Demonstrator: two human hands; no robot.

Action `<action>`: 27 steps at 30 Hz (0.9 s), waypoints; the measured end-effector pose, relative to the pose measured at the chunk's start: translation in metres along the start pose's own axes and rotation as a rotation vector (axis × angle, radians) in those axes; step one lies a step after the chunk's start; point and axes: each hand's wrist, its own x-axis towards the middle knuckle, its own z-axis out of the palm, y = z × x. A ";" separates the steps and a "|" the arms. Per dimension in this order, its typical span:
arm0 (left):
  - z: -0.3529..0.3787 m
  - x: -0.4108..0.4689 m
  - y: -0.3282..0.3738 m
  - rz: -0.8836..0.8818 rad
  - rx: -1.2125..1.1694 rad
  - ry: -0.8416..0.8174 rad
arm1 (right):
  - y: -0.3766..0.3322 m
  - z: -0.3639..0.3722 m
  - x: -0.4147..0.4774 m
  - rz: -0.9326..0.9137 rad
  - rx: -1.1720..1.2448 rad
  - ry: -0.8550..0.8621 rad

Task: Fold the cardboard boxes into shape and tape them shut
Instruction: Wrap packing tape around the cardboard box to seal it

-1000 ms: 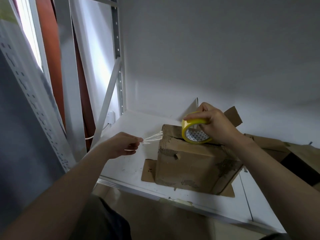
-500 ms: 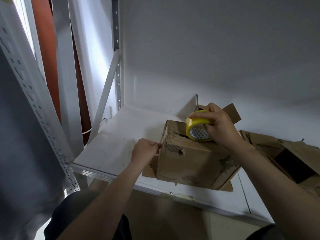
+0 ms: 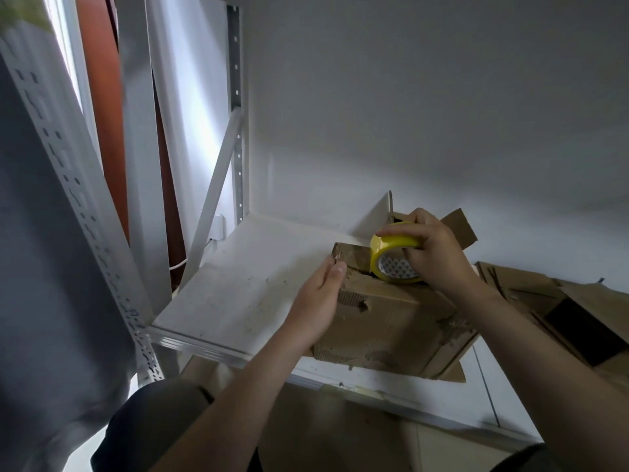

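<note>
A plain white wall [image 3: 408, 114] is filling the back of the scene, and a grey perforated steel upright [image 3: 68, 185] is slanting across the left foreground, cutting off that side of the view. A white shelf board [image 3: 238, 287], scuffed and dusty, is carrying everything, with a slanted brace [image 3: 218, 185] rising at its far left corner. To the right, a stack of flattened cardboard [image 3: 561, 301] is lying by the wall, just beside the work. The cardboard box [image 3: 391, 321] is sitting near the shelf's front edge, its long axis running left to right along that edge. Its brown corrugated skin is tearing and peeling in patches, and two loose flaps are standing up behind it. The left hand [image 3: 316, 301] is pressing flat against the box's left end, fingers straight and together, fingertips reaching the top corner. The right hand [image 3: 439, 257] is curling round a yellow tape roll [image 3: 386, 246], holding it on edge on the box's top. The roll's hollow core is facing the person and showing a white liner with small dark triangles. A glossy strip is running from the roll to the top's left edge.
</note>
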 end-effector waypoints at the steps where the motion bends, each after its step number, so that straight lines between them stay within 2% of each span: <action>1: -0.002 0.000 0.000 -0.022 -0.030 -0.002 | 0.000 0.000 0.000 0.008 0.026 0.006; 7: 0.000 0.004 -0.008 0.000 0.274 -0.135 | -0.003 0.000 -0.001 0.011 0.041 -0.021; 13: -0.004 0.012 0.001 -0.064 0.208 -0.139 | -0.005 -0.013 0.005 0.017 0.081 -0.053; 17: -0.002 0.025 0.007 -0.050 0.279 -0.170 | -0.003 -0.020 0.011 0.003 0.049 -0.074; 24: 0.008 0.037 0.019 -0.045 0.784 -0.157 | 0.009 -0.032 0.007 -0.071 -0.021 -0.148; 27: 0.020 0.036 0.029 -0.015 0.905 -0.136 | 0.013 -0.032 0.000 -0.083 0.034 -0.158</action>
